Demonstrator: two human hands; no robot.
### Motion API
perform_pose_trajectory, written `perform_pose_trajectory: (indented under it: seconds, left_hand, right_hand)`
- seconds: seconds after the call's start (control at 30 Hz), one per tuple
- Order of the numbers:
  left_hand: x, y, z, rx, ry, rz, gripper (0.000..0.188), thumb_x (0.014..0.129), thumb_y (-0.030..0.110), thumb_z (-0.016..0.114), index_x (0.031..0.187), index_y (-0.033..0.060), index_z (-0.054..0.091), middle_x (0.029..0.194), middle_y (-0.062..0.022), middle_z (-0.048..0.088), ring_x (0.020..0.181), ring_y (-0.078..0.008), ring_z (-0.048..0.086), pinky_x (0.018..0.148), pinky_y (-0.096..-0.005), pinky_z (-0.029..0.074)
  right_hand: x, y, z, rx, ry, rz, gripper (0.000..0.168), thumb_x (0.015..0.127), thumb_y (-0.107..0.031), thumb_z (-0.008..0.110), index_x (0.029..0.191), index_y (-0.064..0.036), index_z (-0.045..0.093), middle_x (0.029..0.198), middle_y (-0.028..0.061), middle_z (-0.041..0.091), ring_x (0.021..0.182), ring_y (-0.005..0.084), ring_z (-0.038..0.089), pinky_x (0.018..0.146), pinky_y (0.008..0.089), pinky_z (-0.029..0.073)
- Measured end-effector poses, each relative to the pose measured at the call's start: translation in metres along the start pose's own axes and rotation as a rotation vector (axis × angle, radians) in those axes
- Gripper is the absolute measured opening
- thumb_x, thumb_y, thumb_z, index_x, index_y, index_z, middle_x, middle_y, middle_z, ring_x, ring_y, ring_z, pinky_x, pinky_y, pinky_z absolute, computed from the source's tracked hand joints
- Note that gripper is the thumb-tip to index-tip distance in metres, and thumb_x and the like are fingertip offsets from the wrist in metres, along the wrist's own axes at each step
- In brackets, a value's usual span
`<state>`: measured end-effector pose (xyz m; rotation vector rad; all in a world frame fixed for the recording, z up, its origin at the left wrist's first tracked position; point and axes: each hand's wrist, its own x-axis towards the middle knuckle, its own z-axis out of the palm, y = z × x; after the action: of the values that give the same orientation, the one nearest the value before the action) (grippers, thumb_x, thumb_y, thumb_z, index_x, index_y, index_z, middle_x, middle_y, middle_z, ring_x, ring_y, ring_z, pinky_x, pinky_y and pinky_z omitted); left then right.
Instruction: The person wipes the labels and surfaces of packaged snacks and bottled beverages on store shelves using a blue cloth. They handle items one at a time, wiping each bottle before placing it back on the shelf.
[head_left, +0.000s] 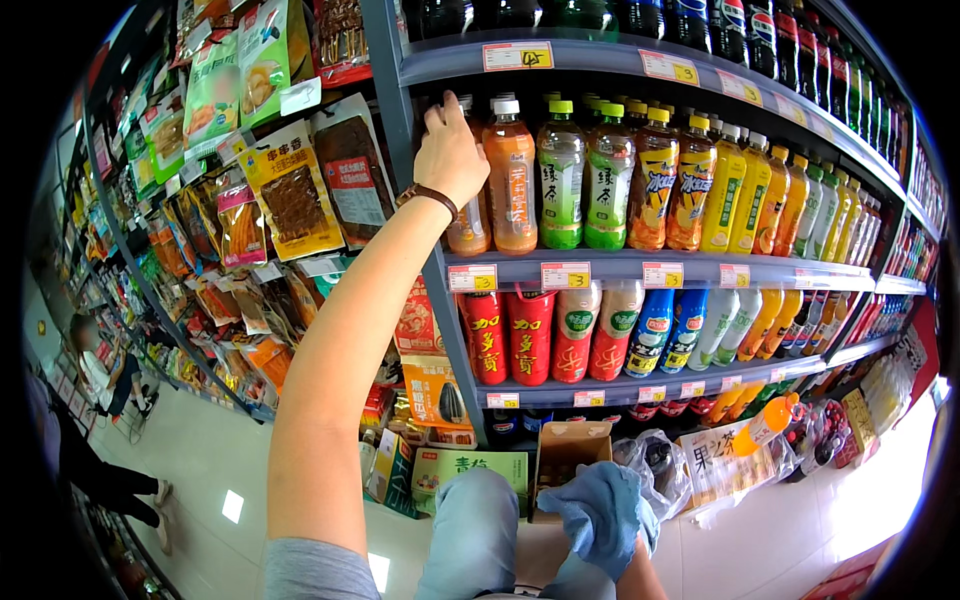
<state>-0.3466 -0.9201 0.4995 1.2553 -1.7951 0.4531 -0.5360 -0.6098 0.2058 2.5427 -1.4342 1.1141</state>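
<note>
My left hand (452, 150) reaches to the left end of the middle drinks shelf, over the first bottle of milky-brown drink (470, 217). Its fingers reach behind that bottle's neck, so whether they grip anything is hidden. Beside it stands another bottle of orange-brown drink (511, 187) with a white cap, then green tea bottles (561, 180) with lime caps. Low in front of my knees, my right hand (637, 559) holds a crumpled blue cloth (596, 514), which covers most of the fingers.
Hanging snack packets (292, 195) fill the rack at left. Red bottles (486, 337) line the lower shelf. On the floor stand an open cardboard box (574, 442), a green carton (480, 461) and plastic-wrapped bottles (660, 465). Two people, one seated (112, 375), are at far left.
</note>
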Motion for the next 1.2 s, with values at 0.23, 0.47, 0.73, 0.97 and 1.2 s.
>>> perform_pose_trajectory:
  seconds: [0.23,0.47,0.73,0.97,1.2]
  left_hand:
    - [-0.004,-0.003,0.0,-0.016,0.264,0.348,0.061,0.087,0.023,0.067,0.138,0.0009,0.041,0.144,-0.0243,0.037,0.126,-0.04,0.046,0.107,-0.0451,0.039]
    - [0.002,0.012,0.008,0.065,-0.022,0.444,0.095,0.066,0.04,0.084,0.145,0.0154,0.037,0.145,-0.0199,0.039,0.132,-0.0386,0.041,0.111,-0.0453,0.035]
    - [0.007,-0.001,0.016,0.072,-0.027,0.447,0.105,0.058,0.031,0.089,0.147,0.0187,0.034,0.144,-0.0175,0.04,0.133,-0.0435,0.037,0.111,-0.0465,0.035]
    - [0.006,0.01,0.011,0.091,0.03,0.442,0.101,0.064,0.04,0.087,0.147,0.0186,0.034,0.153,-0.0168,0.027,0.137,-0.0479,0.029,0.113,-0.0506,0.031]
    - [0.03,0.056,0.03,-0.014,0.153,0.552,0.05,0.093,0.03,0.058,0.132,0.0004,0.048,0.125,-0.0179,0.058,0.122,-0.0311,0.051,0.114,-0.0457,0.028]
  right_hand:
    - [0.006,-0.006,-0.001,0.049,0.004,0.016,0.022,0.075,-0.02,0.062,0.095,-0.022,0.072,0.1,-0.0013,0.065,0.099,0.0299,0.055,0.09,0.0443,0.042]
    - [0.009,-0.009,0.006,0.091,0.099,0.008,0.019,0.08,-0.022,0.061,0.095,-0.02,0.073,0.097,0.0,0.066,0.096,0.0303,0.056,0.088,0.0437,0.042]
    - [0.004,-0.002,0.008,0.056,0.055,0.019,0.023,0.082,-0.028,0.057,0.095,-0.021,0.074,0.096,0.0019,0.066,0.093,0.0304,0.056,0.086,0.0434,0.043]
    - [0.008,-0.002,0.004,0.059,-0.015,0.028,0.023,0.076,-0.027,0.06,0.094,-0.024,0.073,0.093,0.0034,0.063,0.091,0.0313,0.055,0.081,0.0441,0.043]
    - [-0.011,0.005,0.011,-0.075,-0.115,0.042,0.033,0.081,-0.03,0.058,0.11,-0.022,0.069,0.112,0.0044,0.062,0.108,0.03,0.053,0.099,0.0442,0.035]
